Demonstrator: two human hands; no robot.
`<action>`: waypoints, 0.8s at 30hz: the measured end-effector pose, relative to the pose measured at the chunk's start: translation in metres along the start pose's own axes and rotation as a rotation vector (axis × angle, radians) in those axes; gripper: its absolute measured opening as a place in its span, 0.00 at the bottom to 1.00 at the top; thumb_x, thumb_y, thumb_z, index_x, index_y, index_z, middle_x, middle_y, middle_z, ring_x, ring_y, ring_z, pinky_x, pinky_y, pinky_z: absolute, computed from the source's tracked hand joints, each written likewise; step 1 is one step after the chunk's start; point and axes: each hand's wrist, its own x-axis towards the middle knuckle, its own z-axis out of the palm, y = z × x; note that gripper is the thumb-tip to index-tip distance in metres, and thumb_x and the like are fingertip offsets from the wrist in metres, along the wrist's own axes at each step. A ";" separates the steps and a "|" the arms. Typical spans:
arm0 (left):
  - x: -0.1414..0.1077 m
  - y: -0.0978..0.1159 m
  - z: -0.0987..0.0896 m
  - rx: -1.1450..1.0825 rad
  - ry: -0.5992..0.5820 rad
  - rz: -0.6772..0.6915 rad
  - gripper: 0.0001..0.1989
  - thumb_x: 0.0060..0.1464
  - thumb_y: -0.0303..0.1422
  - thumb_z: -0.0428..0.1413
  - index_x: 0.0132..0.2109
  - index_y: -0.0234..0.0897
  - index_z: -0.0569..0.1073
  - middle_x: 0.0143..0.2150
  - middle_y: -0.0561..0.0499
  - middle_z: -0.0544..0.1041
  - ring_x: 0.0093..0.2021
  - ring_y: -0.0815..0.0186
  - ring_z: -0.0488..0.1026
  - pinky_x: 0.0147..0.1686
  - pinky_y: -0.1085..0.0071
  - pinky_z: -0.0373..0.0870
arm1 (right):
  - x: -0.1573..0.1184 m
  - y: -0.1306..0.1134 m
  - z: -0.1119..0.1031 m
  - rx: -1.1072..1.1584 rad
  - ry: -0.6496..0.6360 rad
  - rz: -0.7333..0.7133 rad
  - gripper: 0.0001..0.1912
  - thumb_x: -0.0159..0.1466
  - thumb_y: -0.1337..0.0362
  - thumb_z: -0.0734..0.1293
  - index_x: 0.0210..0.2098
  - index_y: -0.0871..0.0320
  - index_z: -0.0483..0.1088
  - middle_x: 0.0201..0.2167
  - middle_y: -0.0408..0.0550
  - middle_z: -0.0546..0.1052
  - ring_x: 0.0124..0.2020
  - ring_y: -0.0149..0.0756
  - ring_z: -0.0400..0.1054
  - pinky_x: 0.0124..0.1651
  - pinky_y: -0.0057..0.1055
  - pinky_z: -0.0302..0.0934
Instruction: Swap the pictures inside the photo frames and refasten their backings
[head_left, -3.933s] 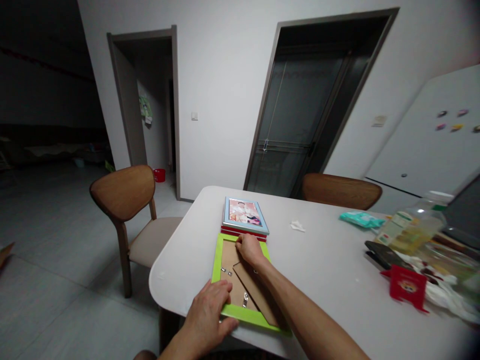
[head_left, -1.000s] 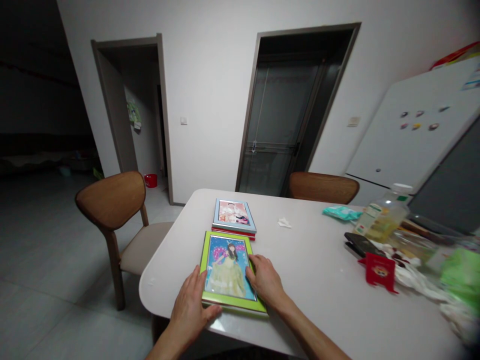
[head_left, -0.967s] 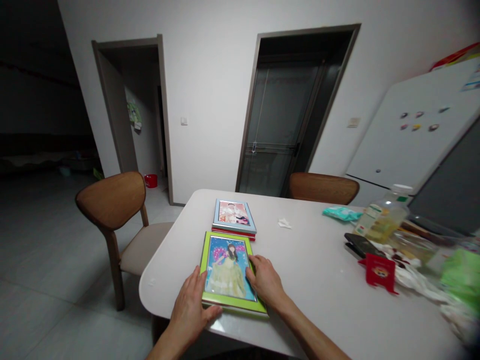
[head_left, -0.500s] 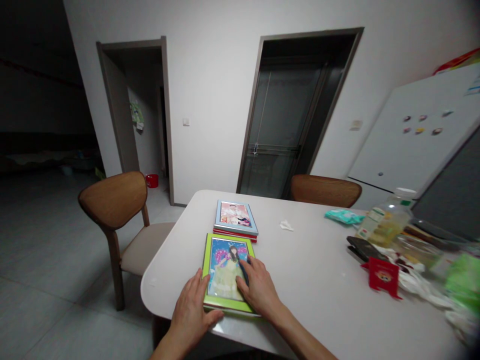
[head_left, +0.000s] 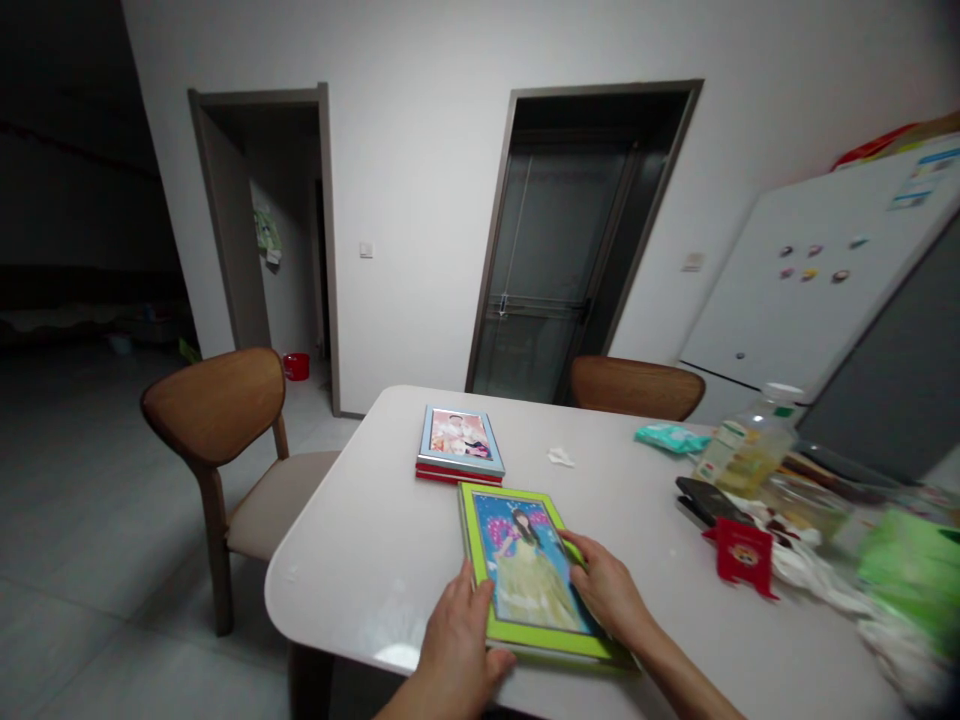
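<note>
A lime-green picture frame (head_left: 517, 638) holds a picture of a long-haired figure in a pale yellow-green dress. It is turned slightly at the near side of the table. My left hand (head_left: 461, 635) grips its left edge, with the thumb by the lower edge. On the right edge, my right hand (head_left: 611, 590) has its fingers closed round the border and the thumb over the picture. Whether the frame rests on the tabletop or is slightly raised, I cannot tell. Just beyond it lies a light-blue picture frame (head_left: 461, 440) stacked on red-edged frames (head_left: 457, 474).
On the white table (head_left: 360, 560) are a crumpled tissue (head_left: 559, 457), a teal packet (head_left: 671, 438), a bottle of yellowish liquid (head_left: 750, 445), a black phone-like item (head_left: 709, 500) and a red card-like piece (head_left: 744, 556). Wooden chairs stand at the left (head_left: 217, 410) and far side (head_left: 637, 388).
The green frame has shifted right and turned, carried by both hands, away from in front of the stack. My right hand has moved from over the picture to the right edge.
</note>
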 end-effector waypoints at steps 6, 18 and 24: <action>0.028 0.041 0.024 -0.073 -0.103 0.201 0.32 0.39 0.32 0.56 0.54 0.32 0.60 0.59 0.43 0.57 0.56 0.58 0.55 0.55 0.67 0.51 | 0.012 0.057 -0.034 -0.226 0.030 0.025 0.22 0.46 0.72 0.56 0.38 0.62 0.71 0.38 0.51 0.74 0.40 0.39 0.67 0.45 0.31 0.58; 0.047 -0.035 -0.035 -0.059 0.090 -0.107 0.32 0.43 0.35 0.52 0.55 0.22 0.58 0.58 0.35 0.58 0.58 0.56 0.53 0.56 0.64 0.47 | 0.058 -0.067 0.019 -0.171 -0.008 -0.389 0.23 0.54 0.66 0.58 0.50 0.64 0.61 0.49 0.55 0.65 0.50 0.39 0.57 0.53 0.35 0.49; 0.045 -0.064 -0.046 -0.101 0.174 -0.169 0.29 0.42 0.33 0.52 0.53 0.23 0.61 0.56 0.37 0.61 0.56 0.58 0.56 0.55 0.66 0.49 | 0.082 -0.123 0.062 -0.265 -0.125 -0.439 0.28 0.50 0.62 0.64 0.51 0.60 0.59 0.51 0.56 0.63 0.52 0.43 0.54 0.50 0.36 0.49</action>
